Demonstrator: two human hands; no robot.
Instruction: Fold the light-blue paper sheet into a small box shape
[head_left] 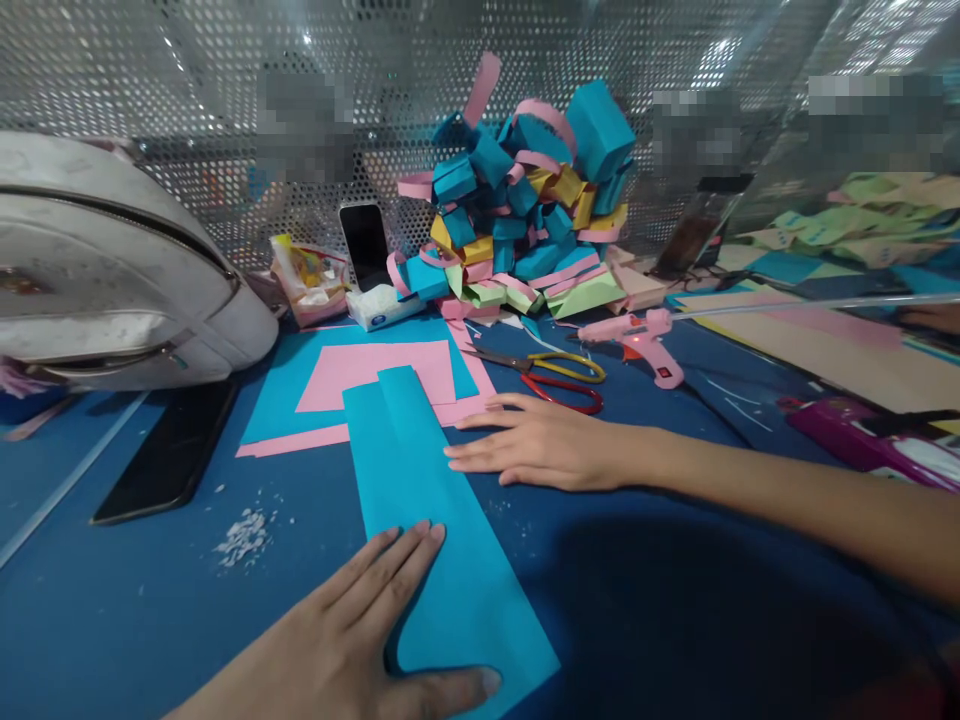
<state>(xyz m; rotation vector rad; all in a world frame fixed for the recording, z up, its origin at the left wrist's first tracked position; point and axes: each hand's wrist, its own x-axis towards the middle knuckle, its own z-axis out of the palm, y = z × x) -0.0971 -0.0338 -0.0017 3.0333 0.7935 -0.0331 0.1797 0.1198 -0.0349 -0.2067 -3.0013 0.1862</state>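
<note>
Blue paper (461,545) under left hand (356,620)

No text readable. White pack (390,306): round blue mark, lettering too small. Packet (304,285): print blurred. Backpack (120,270): badge (19,281) illegible. Green paper (847,232), far right: blue marks, unreadable.

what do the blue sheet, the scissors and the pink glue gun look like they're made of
Blue sheet: matte paper or thin card, going by its even colour, thin edge and creases. Scissors: grey blades, likely metal from their dull sheen; yellow and red handles, probably smooth plastic from their solid colour. Pink glue gun: seemingly smooth hard plastic, given its moulded shape.
</note>
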